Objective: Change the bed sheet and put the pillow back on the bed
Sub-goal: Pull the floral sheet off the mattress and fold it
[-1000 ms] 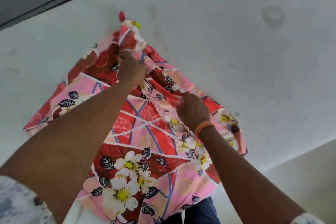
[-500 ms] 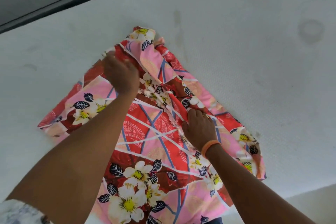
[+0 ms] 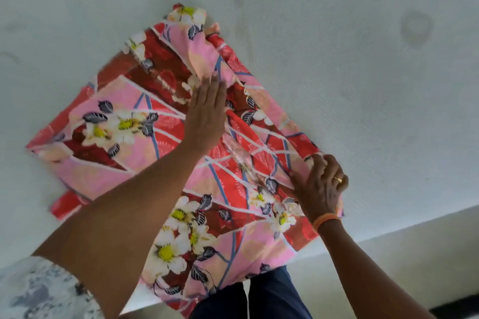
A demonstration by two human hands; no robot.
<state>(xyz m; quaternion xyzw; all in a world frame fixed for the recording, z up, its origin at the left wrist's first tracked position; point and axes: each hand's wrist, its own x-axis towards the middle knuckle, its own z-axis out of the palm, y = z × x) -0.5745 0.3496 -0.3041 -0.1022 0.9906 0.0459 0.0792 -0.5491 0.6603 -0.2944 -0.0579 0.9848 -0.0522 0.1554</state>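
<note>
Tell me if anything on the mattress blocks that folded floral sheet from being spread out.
Nothing visible does. The floral sheet lies folded on the bare white mattress, whose visible surface shows only faint stains. The left hand rests flat on the sheet; the right hand pinches a fold.

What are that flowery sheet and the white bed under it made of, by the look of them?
Sheet: thin woven cloth, probably cotton or a blend; it folds and creases softly, with a matte printed face. Mattress: a white textured fabric cover, faintly stained; the filling is hidden.
</note>
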